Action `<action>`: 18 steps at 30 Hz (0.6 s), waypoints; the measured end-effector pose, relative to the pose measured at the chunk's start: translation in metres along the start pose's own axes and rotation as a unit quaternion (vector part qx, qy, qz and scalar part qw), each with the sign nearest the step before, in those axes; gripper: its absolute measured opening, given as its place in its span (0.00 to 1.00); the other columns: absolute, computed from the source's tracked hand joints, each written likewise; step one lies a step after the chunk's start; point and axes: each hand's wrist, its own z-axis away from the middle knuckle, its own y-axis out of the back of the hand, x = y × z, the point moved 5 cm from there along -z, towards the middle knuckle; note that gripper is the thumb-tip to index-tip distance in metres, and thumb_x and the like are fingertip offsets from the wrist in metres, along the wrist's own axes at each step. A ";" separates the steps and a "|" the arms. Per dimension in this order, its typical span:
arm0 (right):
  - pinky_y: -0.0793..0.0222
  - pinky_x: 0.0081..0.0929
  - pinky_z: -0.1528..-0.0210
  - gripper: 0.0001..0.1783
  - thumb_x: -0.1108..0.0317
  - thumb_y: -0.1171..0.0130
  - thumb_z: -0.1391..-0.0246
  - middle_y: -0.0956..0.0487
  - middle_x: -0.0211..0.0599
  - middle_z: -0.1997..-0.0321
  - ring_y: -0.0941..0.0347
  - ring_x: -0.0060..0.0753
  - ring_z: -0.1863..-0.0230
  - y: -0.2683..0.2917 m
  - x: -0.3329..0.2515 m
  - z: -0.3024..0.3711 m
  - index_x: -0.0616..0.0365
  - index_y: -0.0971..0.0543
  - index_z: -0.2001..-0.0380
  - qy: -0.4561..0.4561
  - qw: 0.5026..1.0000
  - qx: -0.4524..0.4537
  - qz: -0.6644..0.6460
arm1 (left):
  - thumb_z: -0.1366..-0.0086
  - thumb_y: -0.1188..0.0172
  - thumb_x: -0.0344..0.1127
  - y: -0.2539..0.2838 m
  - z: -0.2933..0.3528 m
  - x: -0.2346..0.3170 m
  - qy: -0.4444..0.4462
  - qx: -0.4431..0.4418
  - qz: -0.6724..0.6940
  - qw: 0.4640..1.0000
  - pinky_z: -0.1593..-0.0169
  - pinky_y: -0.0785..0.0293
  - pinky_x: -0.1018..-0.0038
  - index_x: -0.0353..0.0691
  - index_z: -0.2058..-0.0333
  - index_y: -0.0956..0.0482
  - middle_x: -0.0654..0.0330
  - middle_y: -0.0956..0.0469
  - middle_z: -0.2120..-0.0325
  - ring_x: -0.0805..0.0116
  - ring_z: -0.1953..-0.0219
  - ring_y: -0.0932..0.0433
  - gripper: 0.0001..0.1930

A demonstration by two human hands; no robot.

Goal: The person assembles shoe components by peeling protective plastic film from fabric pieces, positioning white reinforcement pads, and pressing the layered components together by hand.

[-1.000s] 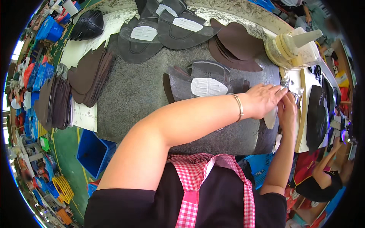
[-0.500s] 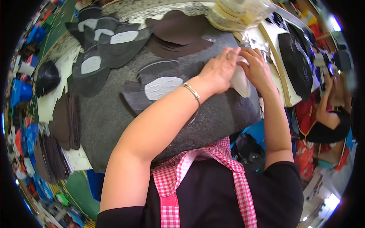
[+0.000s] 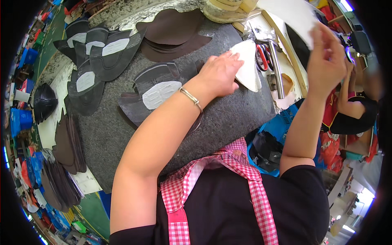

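My left hand [image 3: 219, 75] lies flat with its fingers stretched out, the tips resting on a white teardrop-shaped piece [image 3: 248, 67] at the right of a dark grey slab [image 3: 228, 118]. Up at the right, my right hand [image 3: 328, 57] is raised, its fingertips blurred and closed on the edge of a thin pale sheet [image 3: 290, 19]. Left of my left hand sits a dark grey shoe upper [image 3: 157, 71] with a white oval patch [image 3: 161, 94] on it. Several similar dark uppers [image 3: 112, 65] with white patches lie together at the far left of the slab.
Brown cut pieces [image 3: 173, 26] are stacked at the slab's far side, more brown stacks [image 3: 71, 145] at its left. To the right are a metal-handled hammer [image 3: 277, 73], red-handled scissors [image 3: 262, 57] and a blue basket [image 3: 275, 126]. A container [image 3: 222, 12] stands at the back.
My right hand has moved up and to the right, away from my left hand, with a pale sheet now in it. My left hand has shifted left, uncovering the white teardrop-shaped piece.
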 end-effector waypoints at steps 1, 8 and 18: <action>0.35 0.19 0.73 0.06 0.69 0.33 0.47 0.18 0.28 0.71 0.30 0.22 0.74 -0.004 -0.017 0.013 0.50 0.13 0.64 0.008 0.999 -0.047 0.019 | 0.50 0.28 0.36 0.006 0.005 0.008 -0.007 0.013 0.027 1.000 0.41 0.29 0.62 0.38 0.49 0.24 0.49 0.24 0.47 0.52 0.45 0.26 0.28; 0.26 0.27 0.68 0.11 0.82 0.38 0.50 0.17 0.39 0.70 0.23 0.35 0.69 -0.026 -0.093 0.094 0.60 0.16 0.62 -0.031 0.922 -0.248 -0.295 | 0.36 0.39 0.25 0.098 0.060 0.043 0.195 0.107 0.433 0.873 0.60 0.20 0.79 0.29 0.58 0.23 0.56 0.17 0.64 0.71 0.62 0.16 0.08; 0.27 0.26 0.68 0.14 0.84 0.37 0.52 0.17 0.43 0.68 0.23 0.37 0.69 -0.035 -0.136 0.114 0.63 0.16 0.60 0.035 0.897 -0.302 -0.320 | 0.33 0.40 0.28 0.119 0.113 0.037 0.323 0.167 0.414 0.835 0.65 0.20 0.81 0.29 0.60 0.21 0.54 0.16 0.67 0.69 0.65 0.15 0.07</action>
